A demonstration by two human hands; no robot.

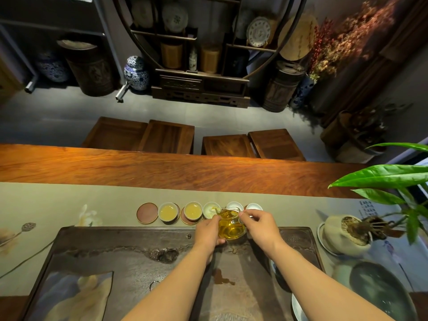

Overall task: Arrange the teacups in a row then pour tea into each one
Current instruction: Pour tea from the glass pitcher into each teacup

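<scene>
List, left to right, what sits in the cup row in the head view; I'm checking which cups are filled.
Bare round reddish coaster → white teacup full of yellow tea → second full white teacup → white teacup under the glass pitcher's spout → two white teacups, contents unclear.

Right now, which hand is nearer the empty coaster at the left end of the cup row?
Left. The left hand grips the glass pitcher on the side facing the empty coaster, with two filled cups between. The right hand holds the pitcher's far side, farther away.
</scene>
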